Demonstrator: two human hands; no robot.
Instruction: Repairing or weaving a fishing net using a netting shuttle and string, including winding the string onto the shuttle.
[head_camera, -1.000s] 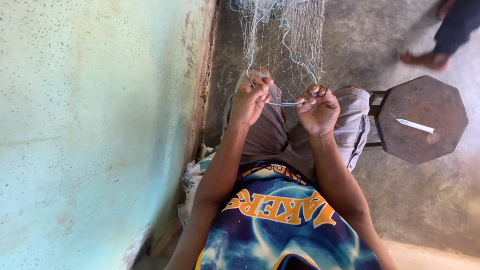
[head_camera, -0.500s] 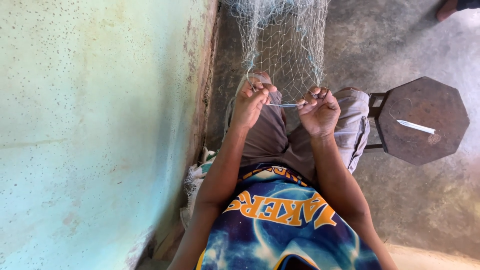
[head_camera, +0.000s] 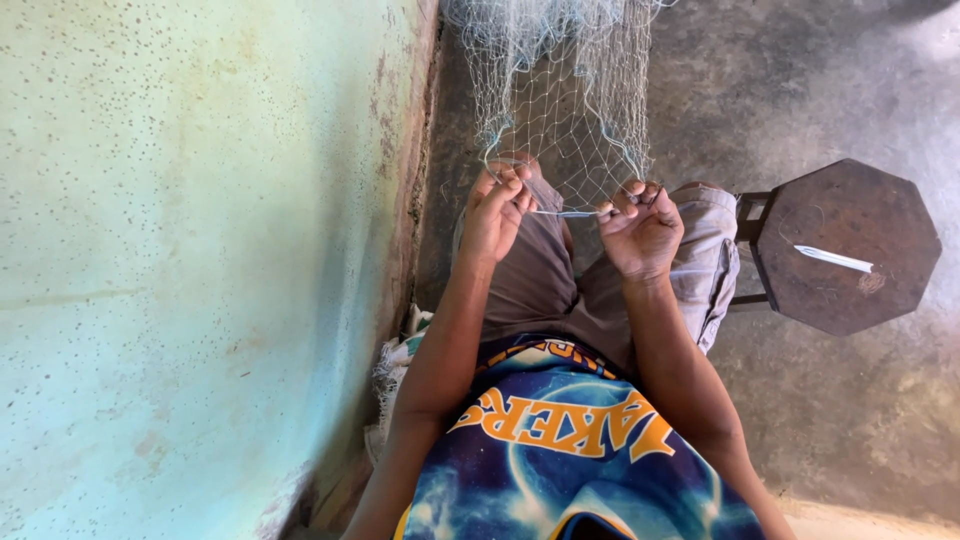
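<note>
Looks like mid-knot on the fishing net (head_camera: 560, 100), which hangs down in front of the knees. The left hand (head_camera: 497, 210) is pinching the mesh edge, and the right hand (head_camera: 640, 228) is clenched around a thin netting needle (head_camera: 568, 213) stretched between the two. I'd guess the next bit needs the twine pulled snug without losing that pinch. Room's tight on the left, with the green wall (head_camera: 200, 270) right beside that elbow. There's open floor on the right, where a small octagonal stool (head_camera: 850, 290) carries a spare white needle (head_camera: 833, 259).
</note>
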